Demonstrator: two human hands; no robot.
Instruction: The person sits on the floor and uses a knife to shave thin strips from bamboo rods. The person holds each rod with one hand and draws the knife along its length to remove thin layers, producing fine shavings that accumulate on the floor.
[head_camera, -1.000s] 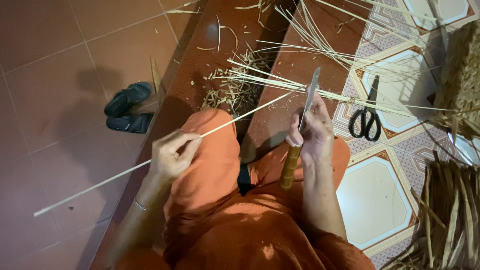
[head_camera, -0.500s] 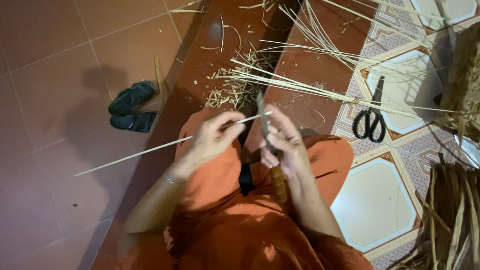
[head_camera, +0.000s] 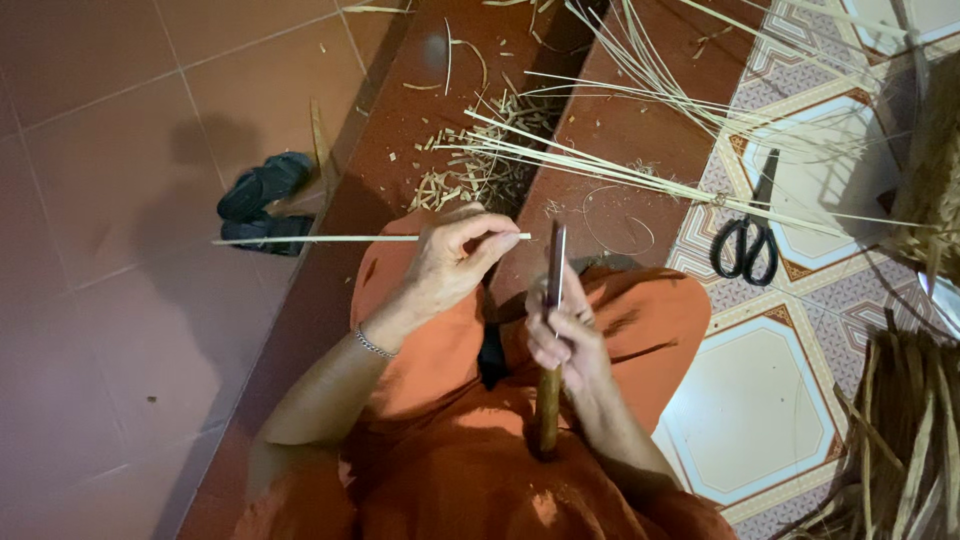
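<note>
My left hand (head_camera: 452, 262) pinches a thin pale bamboo strip (head_camera: 330, 239) that lies level and sticks out to the left over the step. My right hand (head_camera: 563, 335) grips a knife (head_camera: 555, 268) with a wooden handle, its narrow blade pointing up. The strip's right end stops just short of the blade. Both hands are above my knees, which are covered in orange cloth (head_camera: 440, 400).
A bundle of long bamboo strips (head_camera: 640, 180) and a heap of shavings (head_camera: 470, 175) lie on the red step ahead. Black scissors (head_camera: 745, 235) rest on the patterned tiles at right. Dark sandals (head_camera: 262, 200) sit at left. Woven strips (head_camera: 900, 430) lie at lower right.
The strip has swung from slanting down-left to level, and less of it sticks out to the left. The right hand has stood the knife upright beside the strip's end.
</note>
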